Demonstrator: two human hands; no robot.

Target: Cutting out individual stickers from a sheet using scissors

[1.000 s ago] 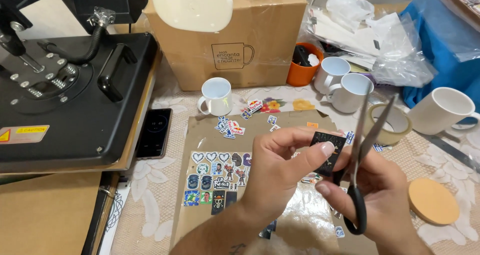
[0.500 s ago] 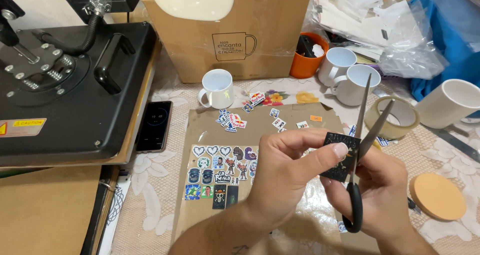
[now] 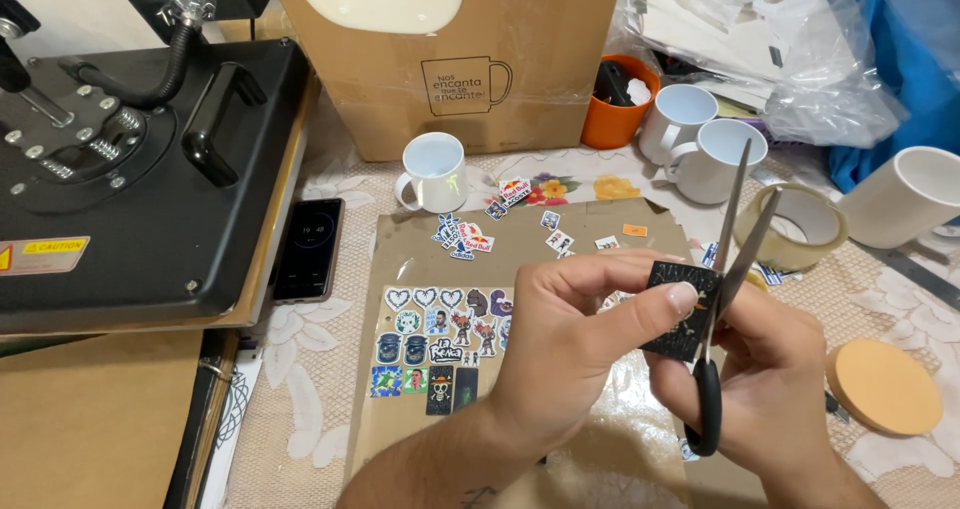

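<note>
My left hand point(image 3: 575, 344) pinches a small black printed sticker point(image 3: 682, 309) between thumb and fingers above the table. My right hand point(image 3: 770, 379) grips black-handled scissors point(image 3: 728, 269), whose blades stand apart and point up, with the sticker's right edge between them. Below lies a brown paper sheet point(image 3: 400, 259) carrying a sheet of small coloured stickers point(image 3: 440, 344). Several cut-out stickers point(image 3: 470, 234) are scattered at its far edge.
A black heat press point(image 3: 130, 169) fills the left, with a dark phone point(image 3: 310, 249) beside it. A cardboard box point(image 3: 450, 59), white mugs point(image 3: 435, 169) point(image 3: 720, 154) point(image 3: 915, 194), an orange cup point(image 3: 620, 109), a tape roll point(image 3: 795, 224) and a round cork coaster point(image 3: 885, 384) stand around.
The view has shifted slightly. The scissors now stand more upright with their blades at the sticker's right edge; both hands stay where they were.
</note>
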